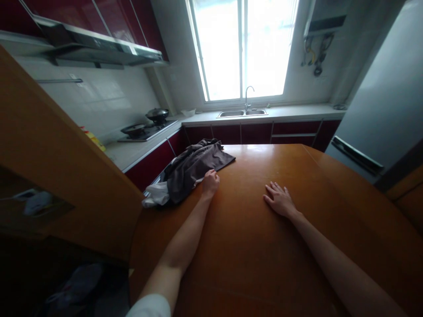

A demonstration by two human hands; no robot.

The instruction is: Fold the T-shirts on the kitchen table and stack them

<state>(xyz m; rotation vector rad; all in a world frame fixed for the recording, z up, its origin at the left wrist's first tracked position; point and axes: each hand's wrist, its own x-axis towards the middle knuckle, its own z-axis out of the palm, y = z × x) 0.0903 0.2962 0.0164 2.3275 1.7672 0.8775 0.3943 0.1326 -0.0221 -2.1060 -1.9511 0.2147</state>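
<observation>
A pile of dark grey-brown clothes (190, 169) lies crumpled along the left side of the wooden table (251, 246), with a white piece of cloth (157, 193) at its near end. My left hand (210, 182) is closed at the pile's right edge, fingers curled inward; whether they pinch the fabric is hidden. Flat on the tabletop, some way to the right, rests my right hand (280, 199) with its fingers apart and nothing in it.
Beyond the table runs a white counter with a double sink (231, 114) and faucet (246, 97). On the left are a gas stove (150, 131) with two pans and a wooden partition (66, 132). A fridge (373, 97) stands on the right.
</observation>
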